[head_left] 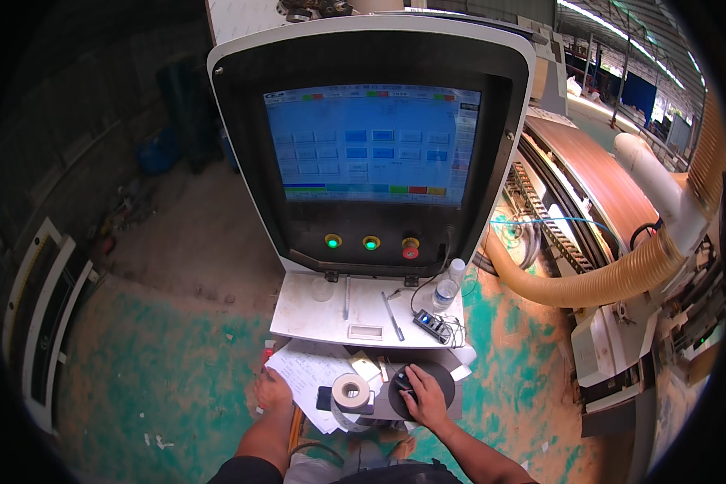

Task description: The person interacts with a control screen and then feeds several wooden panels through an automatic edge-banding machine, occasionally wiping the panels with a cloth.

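Observation:
My right hand (423, 397) is closed over a black mouse (403, 381) on a round dark pad (444, 385). My left hand (274, 392) is at the left edge of the pull-out shelf, beside handwritten papers (306, 369); its fingers are curled, and what they hold is hidden. Between my hands lie a pale roll of tape or labels (352, 379), a dark phone (324, 398) and a small cream-coloured item (364, 363). Above them stands a machine's control console with a lit blue screen (371, 113), two green-lit buttons and a red knob (410, 250).
The console's white ledge (315, 319) bears pens, bottles (444, 294) and a black cabled device (431, 327). At right, a corrugated hose (565, 286) runs past a machine bed with a wood-toned board (593, 173). A white framed part (36, 339) stands at left.

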Action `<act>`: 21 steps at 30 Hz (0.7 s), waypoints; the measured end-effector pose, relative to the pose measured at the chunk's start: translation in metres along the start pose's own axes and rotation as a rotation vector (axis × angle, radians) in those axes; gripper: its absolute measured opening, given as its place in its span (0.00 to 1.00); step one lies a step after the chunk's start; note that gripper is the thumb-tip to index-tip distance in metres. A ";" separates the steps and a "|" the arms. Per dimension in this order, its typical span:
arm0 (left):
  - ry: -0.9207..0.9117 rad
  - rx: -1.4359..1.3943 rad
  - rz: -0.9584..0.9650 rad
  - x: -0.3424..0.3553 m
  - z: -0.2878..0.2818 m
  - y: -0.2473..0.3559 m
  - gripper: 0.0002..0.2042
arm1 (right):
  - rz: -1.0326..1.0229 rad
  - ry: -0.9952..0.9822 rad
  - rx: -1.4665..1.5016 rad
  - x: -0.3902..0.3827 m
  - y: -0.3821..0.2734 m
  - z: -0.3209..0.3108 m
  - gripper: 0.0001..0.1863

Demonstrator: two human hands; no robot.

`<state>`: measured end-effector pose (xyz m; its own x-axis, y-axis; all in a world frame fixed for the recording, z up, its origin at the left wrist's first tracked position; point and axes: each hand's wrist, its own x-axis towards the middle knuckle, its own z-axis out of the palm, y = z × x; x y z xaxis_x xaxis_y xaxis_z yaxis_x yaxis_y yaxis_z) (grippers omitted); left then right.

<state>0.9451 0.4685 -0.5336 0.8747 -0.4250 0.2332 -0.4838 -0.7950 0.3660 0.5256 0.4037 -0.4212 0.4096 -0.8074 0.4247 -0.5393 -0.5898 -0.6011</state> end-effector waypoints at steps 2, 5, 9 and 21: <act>0.000 -0.011 -0.001 0.003 -0.001 0.003 0.26 | 0.000 -0.061 0.001 -0.009 0.013 0.006 0.39; -0.001 0.000 -0.005 0.000 -0.003 -0.001 0.26 | 0.050 -0.075 -0.011 -0.015 0.021 0.008 0.40; -0.003 0.000 -0.005 0.000 -0.001 0.000 0.26 | 0.127 0.036 -0.060 -0.007 0.019 0.016 0.39; -0.002 -0.001 0.002 0.000 0.001 0.003 0.25 | 0.127 0.037 -0.076 -0.003 0.015 0.009 0.39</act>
<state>0.9438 0.4654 -0.5329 0.8739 -0.4271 0.2320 -0.4852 -0.7940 0.3661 0.5227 0.3970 -0.4373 0.3081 -0.8748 0.3738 -0.6400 -0.4813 -0.5989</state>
